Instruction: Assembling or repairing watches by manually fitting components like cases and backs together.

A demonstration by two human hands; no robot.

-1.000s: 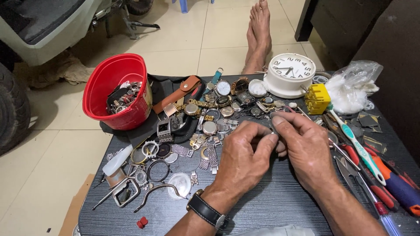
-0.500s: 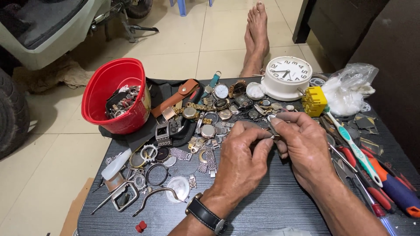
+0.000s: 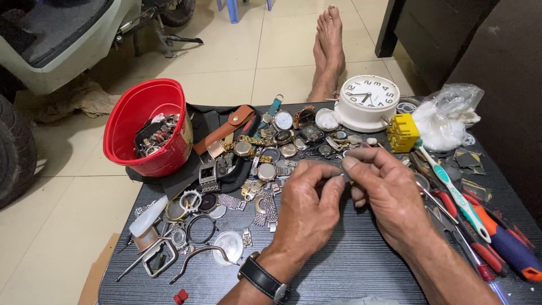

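My left hand (image 3: 307, 212) and my right hand (image 3: 387, 192) meet over the middle of a dark ribbed table (image 3: 350, 271). Their fingertips pinch one small metal watch part (image 3: 345, 175) between them; most of it is hidden by the fingers. A black wristwatch (image 3: 264, 278) sits on my left wrist. Just beyond the hands lies a heap of watch heads, cases and metal bracelets (image 3: 271, 152).
A red plastic tub (image 3: 148, 127) of watch parts stands at the left. A white alarm clock (image 3: 368, 100), a yellow block (image 3: 402, 133) and a plastic bag (image 3: 446, 118) sit at the back right. A toothbrush (image 3: 454, 192) and screwdrivers (image 3: 502, 243) lie along the right edge. A person's bare feet (image 3: 329, 51) rest beyond the table.
Both hands stay together on the small part, with fingers shifting slightly. The camera has tilted, so the table sits a little lower in view.
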